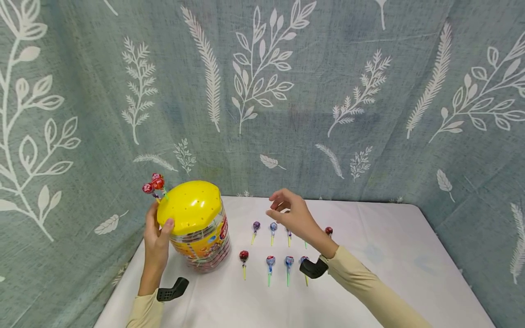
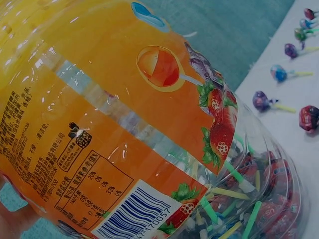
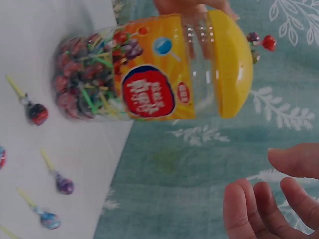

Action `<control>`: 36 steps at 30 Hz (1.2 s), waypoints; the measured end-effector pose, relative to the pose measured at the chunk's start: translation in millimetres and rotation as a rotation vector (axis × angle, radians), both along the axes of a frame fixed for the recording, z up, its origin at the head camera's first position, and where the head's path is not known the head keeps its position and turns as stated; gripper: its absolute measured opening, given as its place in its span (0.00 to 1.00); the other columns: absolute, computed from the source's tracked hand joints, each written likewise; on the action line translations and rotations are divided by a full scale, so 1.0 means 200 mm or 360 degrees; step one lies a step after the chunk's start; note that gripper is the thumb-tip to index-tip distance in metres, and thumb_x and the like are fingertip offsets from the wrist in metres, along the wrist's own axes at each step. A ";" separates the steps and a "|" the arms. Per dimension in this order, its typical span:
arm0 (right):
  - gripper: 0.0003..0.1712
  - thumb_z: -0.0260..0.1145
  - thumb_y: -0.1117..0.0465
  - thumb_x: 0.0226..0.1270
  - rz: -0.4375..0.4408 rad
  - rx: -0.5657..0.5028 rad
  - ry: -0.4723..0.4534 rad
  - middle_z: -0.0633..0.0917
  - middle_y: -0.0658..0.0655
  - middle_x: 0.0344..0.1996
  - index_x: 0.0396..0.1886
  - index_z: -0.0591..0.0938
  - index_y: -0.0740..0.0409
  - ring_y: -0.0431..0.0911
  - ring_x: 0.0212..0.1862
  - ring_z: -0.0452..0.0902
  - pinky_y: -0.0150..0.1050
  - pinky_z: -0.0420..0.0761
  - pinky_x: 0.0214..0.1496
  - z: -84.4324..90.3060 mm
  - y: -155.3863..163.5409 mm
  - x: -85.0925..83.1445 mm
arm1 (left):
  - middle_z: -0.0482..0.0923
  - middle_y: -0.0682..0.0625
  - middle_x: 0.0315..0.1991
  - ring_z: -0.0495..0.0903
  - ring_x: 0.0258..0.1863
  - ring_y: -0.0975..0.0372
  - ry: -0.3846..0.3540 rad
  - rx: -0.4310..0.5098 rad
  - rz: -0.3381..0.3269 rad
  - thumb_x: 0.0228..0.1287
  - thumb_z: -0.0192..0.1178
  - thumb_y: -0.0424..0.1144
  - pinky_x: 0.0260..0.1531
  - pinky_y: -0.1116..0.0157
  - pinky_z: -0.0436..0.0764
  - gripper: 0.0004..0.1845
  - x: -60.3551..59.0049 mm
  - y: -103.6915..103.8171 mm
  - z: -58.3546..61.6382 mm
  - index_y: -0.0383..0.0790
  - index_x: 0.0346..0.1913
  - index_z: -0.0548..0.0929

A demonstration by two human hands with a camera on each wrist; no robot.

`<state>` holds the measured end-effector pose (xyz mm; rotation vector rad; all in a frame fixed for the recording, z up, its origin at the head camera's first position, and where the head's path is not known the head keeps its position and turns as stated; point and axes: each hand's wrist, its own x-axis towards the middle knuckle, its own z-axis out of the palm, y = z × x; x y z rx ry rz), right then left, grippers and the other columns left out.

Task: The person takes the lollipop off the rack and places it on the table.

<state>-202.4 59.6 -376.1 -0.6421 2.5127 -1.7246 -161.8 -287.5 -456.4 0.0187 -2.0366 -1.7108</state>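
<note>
A clear lollipop jar (image 1: pixel 203 243) with a perforated yellow lid (image 1: pixel 190 205) stands at the left of the white table (image 1: pixel 381 273). My left hand (image 1: pixel 157 232) grips its left side, thumb on the lid's edge. Two red lollipops (image 1: pixel 153 184) stick out of the lid. My right hand (image 1: pixel 275 206) hovers to the right of the jar, above two rows of lollipops (image 1: pixel 270 260), fingers loosely curled and empty. The left wrist view is filled by the jar's orange label (image 2: pixel 124 124). In the right wrist view the jar (image 3: pixel 149 69) lies beyond my empty fingers (image 3: pixel 259 209).
A teal curtain with white leaf prints (image 1: pixel 287 91) hangs close behind and beside the table. Several wrapped lollipops with green and yellow sticks (image 3: pixel 64 185) lie spaced out on the cloth right of the jar. Bare cloth stretches to the table's right (image 1: pixel 410 255).
</note>
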 end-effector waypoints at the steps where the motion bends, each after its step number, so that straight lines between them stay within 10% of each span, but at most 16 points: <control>1: 0.13 0.67 0.62 0.61 0.0017 -0.0002 0.0023 0.81 0.54 0.35 0.45 0.77 0.51 0.46 0.36 0.79 0.42 0.81 0.35 0.02 -0.01 0.00 | 0.58 0.54 0.68 0.64 0.60 0.62 -0.0010 -0.0004 0.0003 0.64 0.50 0.43 0.58 0.73 0.66 0.34 0.00 0.00 0.00 0.57 0.73 0.53; 36: 0.16 0.68 0.63 0.60 0.0361 0.0001 0.0403 0.80 0.48 0.37 0.47 0.76 0.53 0.36 0.38 0.76 0.27 0.77 0.38 0.39 -0.66 -0.10 | 0.58 0.57 0.69 0.64 0.59 0.63 -0.0031 0.0021 0.0023 0.64 0.50 0.44 0.57 0.74 0.66 0.33 0.01 0.00 0.01 0.58 0.72 0.54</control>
